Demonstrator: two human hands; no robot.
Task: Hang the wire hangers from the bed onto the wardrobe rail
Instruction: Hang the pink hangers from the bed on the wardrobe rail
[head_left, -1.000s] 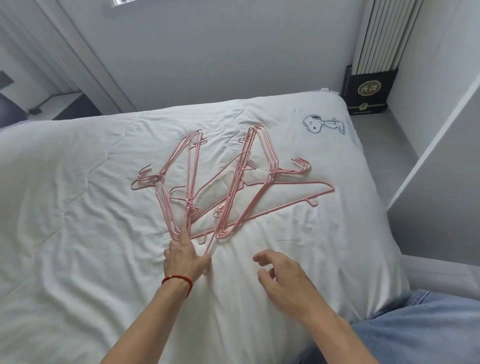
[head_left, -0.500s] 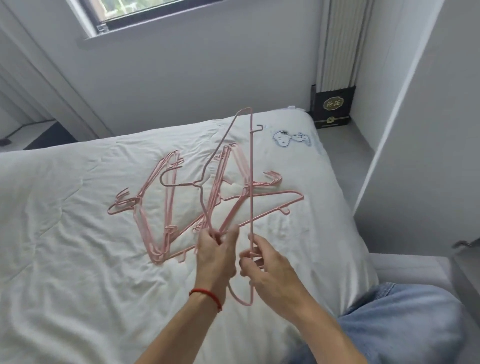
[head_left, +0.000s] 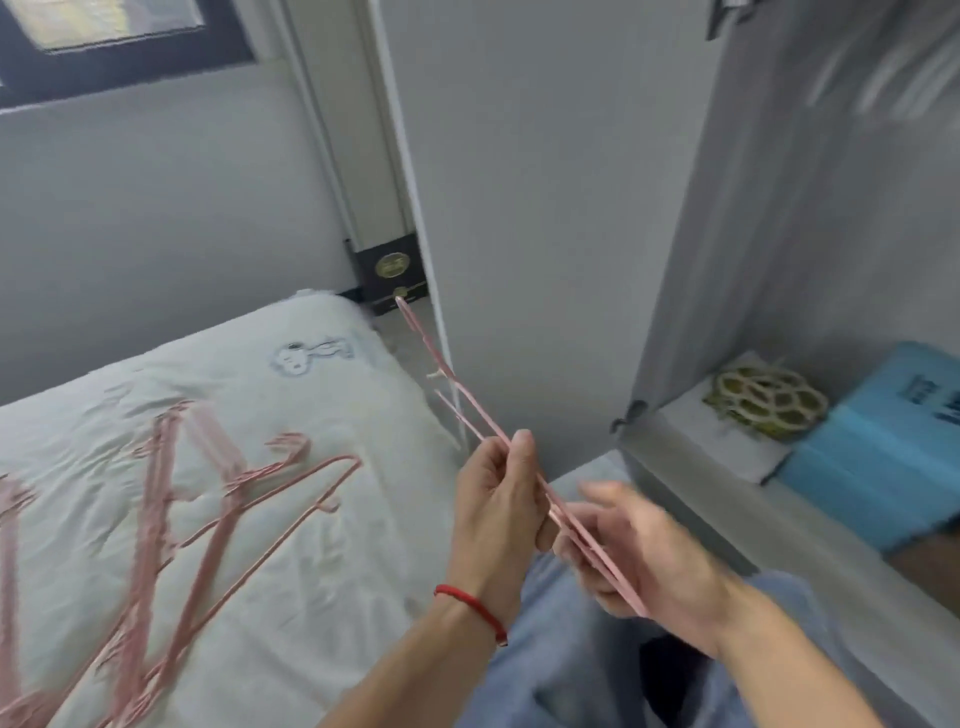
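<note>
A pink wire hanger is off the bed, seen nearly edge-on, slanting from the wardrobe door's foot down to my hands. My left hand, with a red wrist cord, pinches it near its middle. My right hand grips its lower end, fingers curled round the wire. Several more pink hangers lie in a tangle on the white bed at the left. The wardrobe stands open at the right; its rail is out of view.
The grey wardrobe door stands ajar between bed and wardrobe. On the wardrobe's lower shelf sit a white-and-yellow lattice object and a blue box. A black box stands on the floor by the wall.
The view has swung right from the bed toward the open wardrobe. Both hands have carried one hanger off the pile and away from the bed.
</note>
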